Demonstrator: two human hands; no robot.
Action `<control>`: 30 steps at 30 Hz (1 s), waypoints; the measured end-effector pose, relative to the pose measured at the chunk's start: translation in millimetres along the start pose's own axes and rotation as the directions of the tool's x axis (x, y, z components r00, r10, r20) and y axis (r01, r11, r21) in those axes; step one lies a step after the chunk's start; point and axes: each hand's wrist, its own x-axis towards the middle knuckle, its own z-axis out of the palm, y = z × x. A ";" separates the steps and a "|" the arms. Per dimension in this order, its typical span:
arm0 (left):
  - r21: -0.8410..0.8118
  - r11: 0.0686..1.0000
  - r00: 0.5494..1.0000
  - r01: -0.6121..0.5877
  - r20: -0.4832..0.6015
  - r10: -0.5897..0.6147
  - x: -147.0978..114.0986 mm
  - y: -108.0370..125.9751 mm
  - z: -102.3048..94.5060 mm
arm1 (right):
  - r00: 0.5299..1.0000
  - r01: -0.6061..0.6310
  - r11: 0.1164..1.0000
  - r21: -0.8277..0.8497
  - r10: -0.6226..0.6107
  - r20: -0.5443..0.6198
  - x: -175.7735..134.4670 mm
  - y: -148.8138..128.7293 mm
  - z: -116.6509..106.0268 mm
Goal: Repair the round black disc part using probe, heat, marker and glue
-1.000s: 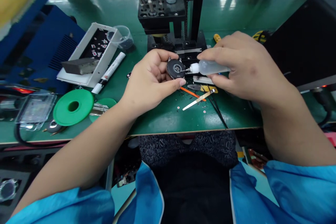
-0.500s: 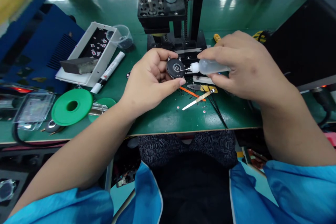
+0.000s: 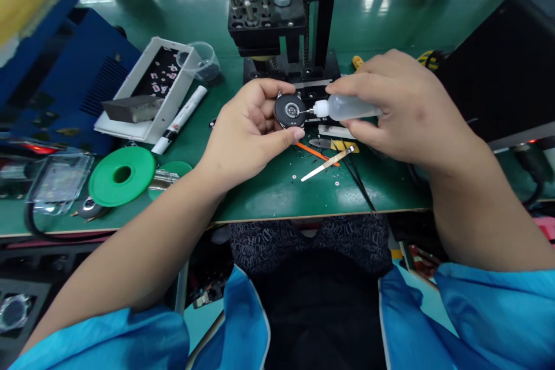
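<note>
A round black smartwatch body [image 3: 288,110], back side facing up with a sensor ring at its centre, is gripped by its edge in my left hand [image 3: 249,133]. My right hand [image 3: 399,107] squeezes a translucent dropper bottle [image 3: 353,107] with a white cap and thin metal needle, held level. The needle tip points left at the watch back and reaches its right part; whether it touches cannot be told. Below the hands lie a metal tweezer-like strip [image 3: 327,164], an orange stick [image 3: 310,151] and black tweezers [image 3: 359,182].
A black press [image 3: 281,29] stands just behind my hands. To the left are a white box [image 3: 151,78] with small stickers, a marker [image 3: 180,119], a clear cup [image 3: 203,62] and a green spool [image 3: 108,188]. A black monitor-like panel [image 3: 507,69] leans at right.
Both hands keep their hold and nearly the same place. The needle tip has drawn slightly right, away from the centre of the watch back. The view has shifted a little.
</note>
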 end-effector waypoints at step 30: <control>-0.126 0.992 1.000 0.013 0.018 -0.011 2.9 -4.4 2.5 | 0.995 0.097 0.992 -0.086 -0.100 -0.027 -1.8 -1.3 1.5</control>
